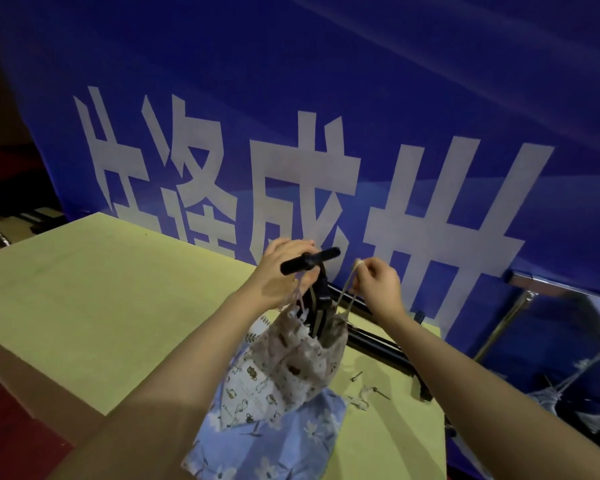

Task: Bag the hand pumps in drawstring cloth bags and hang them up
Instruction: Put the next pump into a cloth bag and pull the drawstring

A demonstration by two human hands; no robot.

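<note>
Two hands are at work, both raised above the yellow table [84, 289]. My left hand [284, 271] has its grip closed around the black T-handle of the hand pump [310, 261], with one end of the drawstring seemingly caught under the same fingers. My right hand [378, 282] pinches the other drawstring [347, 289] between thumb and fingertips, pulled taut up and to the right. Below both hands hangs the cloth bag [305, 355], pale with small brown prints, its mouth gathered around the pump's dark shaft so only the handle and upper shaft stick out. Under it, flat on the table, lie a white patterned bag [246, 393] and, nearer me, a blue flowered bag [274, 441]. Right of these lies a black pump [381, 344] near the table's far right edge. Beyond stands a blue banner [326, 116] with large white characters.
</note>
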